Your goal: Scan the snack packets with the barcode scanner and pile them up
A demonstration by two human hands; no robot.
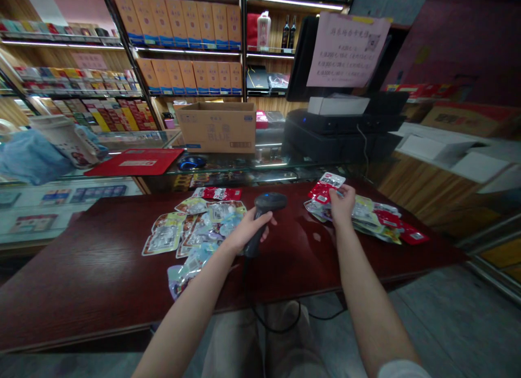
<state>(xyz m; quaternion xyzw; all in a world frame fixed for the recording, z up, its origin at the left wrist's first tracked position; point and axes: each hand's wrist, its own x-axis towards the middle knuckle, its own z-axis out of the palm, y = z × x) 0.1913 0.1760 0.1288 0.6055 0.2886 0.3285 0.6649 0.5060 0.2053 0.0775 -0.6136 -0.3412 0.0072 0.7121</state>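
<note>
My left hand point(249, 230) is wrapped round the handle of a black barcode scanner point(269, 202), whose head points to the right above the table. A cable hangs down from its base. My right hand point(343, 204) grips a small red and white snack packet point(324, 188) by its right side, over a pile of packets point(368, 214) at the right. To the left of the scanner, a spread of clear and coloured snack packets point(203, 226) lies on the dark red wooden table point(101, 258). A red packet point(217, 193) is at the back of that spread.
Behind the table, a glass counter carries a cardboard box point(217, 129), a blue mouse point(192, 162), a red folder point(136, 162) and a cup point(67, 142). A monitor with a pink notice point(348, 50) stands over black equipment point(325, 136). White boxes point(439, 147) are at the right.
</note>
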